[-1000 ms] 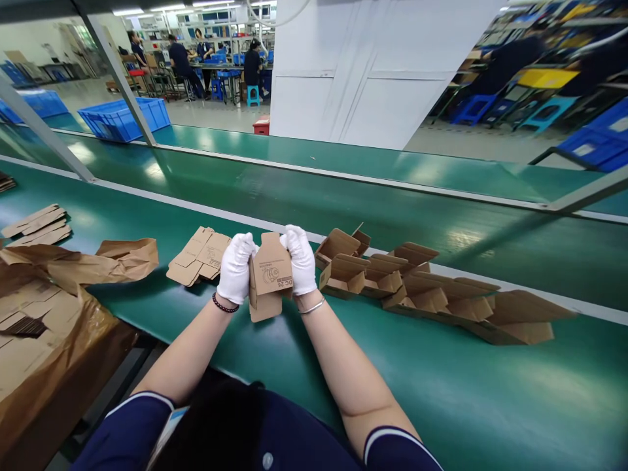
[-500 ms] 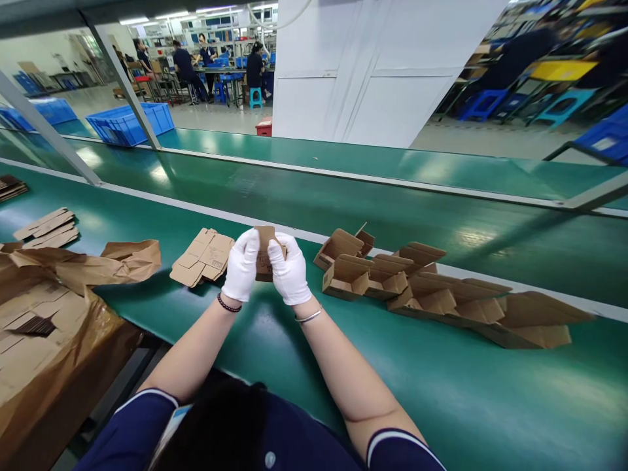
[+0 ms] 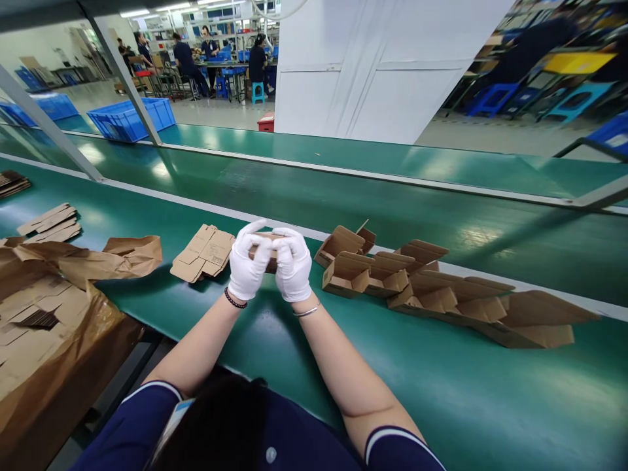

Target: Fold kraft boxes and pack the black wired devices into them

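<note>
Between my two white-gloved hands is a small brown cardboard box (image 3: 269, 264), partly folded and largely covered by my fingers. My left hand (image 3: 248, 261) grips its left side, and my right hand (image 3: 293, 265) has the right side, thumbs toward me. Just left of my left hand lies a pile of flat cardboard box blanks (image 3: 203, 253). Right of my right hand stand several folded open cardboard boxes (image 3: 346, 273) with raised lids, lined up along the green work surface (image 3: 314, 366).
At the left, a large carton lined with brown paper (image 3: 63, 353) holds more flat blanks. Other blanks (image 3: 52, 224) lie behind it. A pale rail (image 3: 210, 209) divides the work surface from a green belt; a blue crate (image 3: 130, 120) stands beyond. People sit and stand in the background.
The cardboard's upright flap has gone down, and the piece now lies lower and wider between my hands. My fingers have curled over its top. The pile and the open boxes stay put.
</note>
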A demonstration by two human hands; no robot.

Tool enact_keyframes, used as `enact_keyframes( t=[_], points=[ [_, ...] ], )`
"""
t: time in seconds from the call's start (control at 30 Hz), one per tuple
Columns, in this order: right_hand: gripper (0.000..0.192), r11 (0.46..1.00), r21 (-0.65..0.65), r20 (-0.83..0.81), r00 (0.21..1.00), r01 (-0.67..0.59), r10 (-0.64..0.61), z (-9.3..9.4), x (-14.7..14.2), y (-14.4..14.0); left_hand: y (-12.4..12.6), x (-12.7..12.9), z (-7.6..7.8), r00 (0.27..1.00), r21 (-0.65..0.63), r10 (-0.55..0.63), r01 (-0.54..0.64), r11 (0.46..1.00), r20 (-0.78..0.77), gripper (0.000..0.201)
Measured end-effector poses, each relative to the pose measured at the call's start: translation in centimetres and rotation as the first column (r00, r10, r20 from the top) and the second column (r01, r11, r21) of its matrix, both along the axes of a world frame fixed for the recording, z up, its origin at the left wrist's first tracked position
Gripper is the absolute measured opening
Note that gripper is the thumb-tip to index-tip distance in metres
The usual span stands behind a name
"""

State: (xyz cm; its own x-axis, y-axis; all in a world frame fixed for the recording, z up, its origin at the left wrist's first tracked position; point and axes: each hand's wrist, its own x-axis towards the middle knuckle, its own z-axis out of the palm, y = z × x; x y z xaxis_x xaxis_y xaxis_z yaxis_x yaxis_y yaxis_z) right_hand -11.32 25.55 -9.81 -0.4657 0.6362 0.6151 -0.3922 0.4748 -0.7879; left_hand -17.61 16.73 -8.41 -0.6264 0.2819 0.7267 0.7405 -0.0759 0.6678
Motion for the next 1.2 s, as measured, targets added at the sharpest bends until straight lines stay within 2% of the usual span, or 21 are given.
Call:
enact_keyframes(
  t=[0.07,0.1,0.13,0.2,0.27,0.3,0.33,0.43,0.5,0.57,0.6,0.67,0.73,0.8,0.83,0.87,0.93,1.0,1.03,1.13,1.2],
  points=[
    [0.036,0.972,-0.235,-0.031,0.999,0.013,-0.021,0.0,-0.4,-0.1,-0.3,-0.5,0.0,0.996,0.004,0.029,-0.029,1.0,-0.089,0.055],
    [0.043,0.926,-0.377,-0.022,1.0,0.001,-0.011,0.1,-0.6,-0.2,-0.5,-0.8,0.0,0.988,0.03,0.087,-0.084,0.996,-0.126,0.07],
    [0.048,0.857,-0.513,-0.001,0.999,-0.047,0.054,0.2,-0.8,-0.4,-0.6,-1.0,-0.1,0.975,0.073,0.165,-0.155,0.985,-0.146,0.08],
    [0.058,0.656,-0.711,-0.003,0.934,-0.254,0.358,0.6,-1.1,-1.0,-0.8,-1.3,-0.3,0.944,0.15,0.302,-0.282,0.948,-0.133,0.086],
    [0.062,0.438,-0.76,-0.122,0.767,-0.48,0.63,0.8,-1.2,-1.7,-0.8,-1.1,-0.9,0.939,0.141,0.33,-0.316,0.938,-0.095,0.08],
    [0.061,0.378,-0.741,-0.179,0.706,-0.555,0.685,0.8,-1.2,-2.0,-0.9,-0.9,-1.3,0.949,0.101,0.304,-0.296,0.95,-0.078,0.073],
    [0.061,0.364,-0.716,-0.211,0.682,-0.595,0.7,0.8,-1.1,-2.1,-1.0,-0.7,-1.8,0.962,0.049,0.265,-0.263,0.964,-0.058,0.065],
    [0.06,0.488,-0.679,-0.111,0.733,-0.549,0.671,0.6,-0.8,-1.4,-1.9,-0.7,-3.1,0.991,-0.112,0.137,-0.135,0.985,0.012,0.056],
    [0.053,0.638,-0.608,0.137,0.729,-0.473,0.671,0.7,-0.4,-0.2,-3.1,-1.8,-3.4,0.999,-0.225,0.017,-0.008,0.974,0.041,0.07],
    [0.039,0.829,-0.364,0.518,0.648,-0.424,0.559,1.1,0.3,1.1,-4.4,-4.3,-2.9,0.994,-0.35,-0.083,0.102,0.931,0.069,0.083],
    [0.031,0.889,-0.183,0.708,0.57,-0.421,0.416,1.3,0.7,1.6,-5.0,-5.9,-2.5,0.993,-0.414,-0.078,0.106,0.904,0.084,0.084],
    [0.021,0.878,0.153,0.923,0.382,-0.454,0.037,1.5,1.7,2.4,-5.7,-9.4,-1.5,0.989,-0.562,0.109,-0.037,0.826,0.096,0.076],
    [0.023,0.821,0.309,0.95,0.201,-0.481,-0.24,1.4,3.0,2.9,-5.9,-12.6,-0.8,0.928,-0.757,0.369,-0.204,0.621,0.052,0.077],
    [0.028,0.82,0.352,0.931,0.073,-0.452,-0.359,1.1,4.7,3.4,-5.8,-14.9,-0.6,0.851,-0.878,0.525,-0.232,0.418,0.025,0.085],
    [0.029,0.83,0.365,0.921,0.033,-0.422,-0.389,0.9,5.6,3.8,-5.8,-15.6,-0.8,0.83,-0.902,0.558,-0.216,0.375,0.033,0.086],
    [0.029,0.842,0.377,0.913,0.003,-0.386,-0.407,0.8,6.5,4.2,-5.7,-16.1,-1.0,0.821,-0.905,0.57,-0.208,0.371,0.045,0.084],
    [0.025,0.864,0.395,0.906,-0.022,-0.313,-0.423,1.0,8.2,5.0,-5.8,-16.4,-1.5,0.818,-0.873,0.573,-0.239,0.425,0.055,0.073],
    [0.023,0.874,0.442,0.895,0.032,-0.199,-0.445,1.5,9.3,5.5,-5.9,-16.1,-1.5,0.815,-0.8,0.577,-0.31,0.513,0.054,0.06],
    [0.024,0.871,0.478,0.877,0.115,-0.116,-0.466,1.8,9.4,5.4,-5.9,-15.7,-1.3,0.812,-0.75,0.581,-0.351,0.561,0.055,0.056],
    [0.032,0.9,0.425,0.723,0.562,0.096,-0.402,2.9,8.3,3.8,-5.6,-13.2,0.5,0.85,-0.597,0.526,-0.412,0.688,0.019,0.057],
    [0.047,0.974,0.225,0.547,0.827,0.0,-0.126,3.5,6.3,1.9,-5.0,-10.6,1.9,0.894,-0.521,0.446,-0.399,0.754,-0.04,0.064]
  ],
)
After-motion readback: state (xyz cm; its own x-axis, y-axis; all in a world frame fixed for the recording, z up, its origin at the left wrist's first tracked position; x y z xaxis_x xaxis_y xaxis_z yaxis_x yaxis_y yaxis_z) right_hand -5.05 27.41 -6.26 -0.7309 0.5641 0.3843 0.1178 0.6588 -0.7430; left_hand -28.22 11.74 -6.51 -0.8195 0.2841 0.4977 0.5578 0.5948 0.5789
